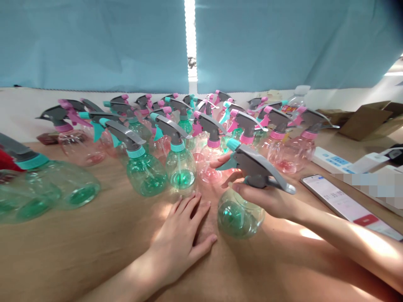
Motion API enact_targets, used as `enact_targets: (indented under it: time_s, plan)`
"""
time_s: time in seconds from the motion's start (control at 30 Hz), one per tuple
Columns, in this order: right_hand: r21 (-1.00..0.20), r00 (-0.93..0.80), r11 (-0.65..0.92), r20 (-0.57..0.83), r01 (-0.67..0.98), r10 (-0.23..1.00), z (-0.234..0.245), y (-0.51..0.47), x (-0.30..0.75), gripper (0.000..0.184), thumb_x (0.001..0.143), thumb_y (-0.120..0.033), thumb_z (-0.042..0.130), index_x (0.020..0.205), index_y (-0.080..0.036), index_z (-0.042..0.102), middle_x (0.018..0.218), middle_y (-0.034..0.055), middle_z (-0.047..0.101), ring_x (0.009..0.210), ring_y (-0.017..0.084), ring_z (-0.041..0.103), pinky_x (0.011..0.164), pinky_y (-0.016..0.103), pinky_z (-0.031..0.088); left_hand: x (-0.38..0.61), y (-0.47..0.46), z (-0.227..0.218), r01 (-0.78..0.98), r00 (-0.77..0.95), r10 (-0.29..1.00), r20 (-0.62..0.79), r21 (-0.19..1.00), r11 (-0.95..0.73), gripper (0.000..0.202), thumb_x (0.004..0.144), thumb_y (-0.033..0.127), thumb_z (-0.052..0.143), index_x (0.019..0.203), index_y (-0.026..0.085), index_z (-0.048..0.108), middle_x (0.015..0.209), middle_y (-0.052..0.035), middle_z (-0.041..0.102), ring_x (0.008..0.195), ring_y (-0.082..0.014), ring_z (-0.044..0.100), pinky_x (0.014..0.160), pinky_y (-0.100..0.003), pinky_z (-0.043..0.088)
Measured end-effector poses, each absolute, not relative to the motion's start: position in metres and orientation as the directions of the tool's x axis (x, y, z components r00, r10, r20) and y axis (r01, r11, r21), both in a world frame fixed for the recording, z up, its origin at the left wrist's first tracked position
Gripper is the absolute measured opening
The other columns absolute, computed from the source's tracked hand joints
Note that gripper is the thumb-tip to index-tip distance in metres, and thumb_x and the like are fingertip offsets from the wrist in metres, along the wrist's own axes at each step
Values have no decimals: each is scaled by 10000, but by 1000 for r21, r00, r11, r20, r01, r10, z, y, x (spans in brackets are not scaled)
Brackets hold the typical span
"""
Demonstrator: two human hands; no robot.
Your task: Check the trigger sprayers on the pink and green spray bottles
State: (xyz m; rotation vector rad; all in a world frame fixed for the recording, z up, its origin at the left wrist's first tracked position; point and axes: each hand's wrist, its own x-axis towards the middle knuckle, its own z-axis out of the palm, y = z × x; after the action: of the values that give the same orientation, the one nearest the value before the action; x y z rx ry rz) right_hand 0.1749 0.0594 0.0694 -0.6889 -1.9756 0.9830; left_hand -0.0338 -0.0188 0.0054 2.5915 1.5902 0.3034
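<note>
My right hand [264, 197] grips a green spray bottle [236, 216] around its neck, below the grey sprayer head with its turquoise nozzle and trigger. The bottle is tilted, and part of its neck is hidden behind my fingers. Palm down on the wooden table [119, 251], my left hand [181, 237] lies with its fingers stretched out, holding nothing. Just beyond its fingertips stand two green spray bottles, a nearer one [181, 167] and one to its left [146, 174]. A pink spray bottle [210, 167] is behind the right hand's fingers.
Several more pink and green spray bottles crowd the back of the table. Green bottles [72, 188] stand at the left edge beside something red [9, 155]. On the right are a phone [343, 201], a white power strip [333, 159] and a cardboard box [362, 121]. A blue curtain [94, 46] hangs behind.
</note>
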Motion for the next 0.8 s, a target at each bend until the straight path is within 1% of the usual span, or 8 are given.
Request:
enact_targets:
  time_s: [0.1,0.33,0.5,0.57,0.63,0.67,0.73,0.8]
  plan:
    - [-853,-544,513,387,95,745,70,60,175,438,759,-92,507,1153,-256,608,728,-19,604,515,112,496,626,316,505,-34,-18,6,873,441,891,114,175,-454,578,908,470,545,1387,154,471,1464,-162,418,1339,-351,363,1049,-548,358]
    - [-864,-540,496,376,90,753,71,60,175,452,748,-87,521,1157,-265,594,738,-14,615,586,141,554,631,321,508,-34,-18,4,869,445,886,132,174,-463,583,912,469,540,1391,144,469,1464,-172,413,1338,-358,359,1054,-554,345]
    - [-855,-559,501,354,131,750,69,59,177,412,762,-71,495,1108,-260,617,593,-46,533,571,146,549,660,330,508,-36,-19,0,865,442,884,154,188,-465,572,916,478,526,1392,167,464,1460,-151,421,1335,-343,360,1066,-536,330]
    - [-854,-562,496,336,156,756,70,59,177,398,757,-65,490,1083,-255,617,585,-51,528,545,135,530,633,310,496,-36,-19,-1,863,441,883,159,194,-466,570,919,478,519,1393,168,459,1455,-151,426,1332,-341,361,1066,-533,328]
    - [-859,-564,488,328,156,758,72,60,177,332,752,-80,498,1019,-241,611,639,-42,564,499,110,480,551,273,458,-36,-18,-2,859,440,881,172,203,-469,567,921,477,513,1397,177,450,1452,-143,429,1327,-339,363,1064,-533,327]
    - [-859,-564,490,333,148,755,73,60,176,281,748,-90,506,970,-232,604,670,-36,574,479,95,443,496,252,419,-36,-18,-1,858,440,880,176,208,-470,566,921,478,511,1399,182,445,1452,-140,429,1326,-338,364,1065,-532,326]
    - [-846,-559,515,364,136,745,77,60,174,210,724,-84,514,871,-221,576,682,-37,544,457,72,360,416,226,317,-36,-18,0,856,442,880,172,212,-472,565,923,478,510,1399,181,444,1449,-142,431,1326,-339,362,1064,-533,324]
    - [-828,-554,545,395,131,733,80,58,173,195,702,-59,499,806,-217,545,660,-42,494,476,72,342,411,224,281,-35,-18,2,857,445,883,149,215,-469,565,922,475,516,1392,169,451,1442,-151,437,1326,-340,362,1063,-532,328]
